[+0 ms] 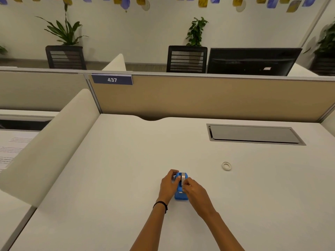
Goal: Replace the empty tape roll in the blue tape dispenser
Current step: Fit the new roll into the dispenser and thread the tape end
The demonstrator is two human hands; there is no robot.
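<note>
The blue tape dispenser (181,195) stands on the white desk (117,178), its cutter end toward me. A tape roll (183,176) sits in its top, showing a pale grey band. My left hand (167,185) grips the dispenser's left side, thumb on the roll. My right hand (194,192) pinches at the roll from the right; whether it holds the tape end I cannot tell. A small white empty core ring (226,166) lies flat on the desk, up and right of the dispenser, apart from both hands.
A grey cable hatch (253,134) is set into the desk at the back right. A tan partition (199,96) with a "437" label closes the far edge. A white side divider (50,145) borders the left. Chairs, plants and a monitor stand beyond.
</note>
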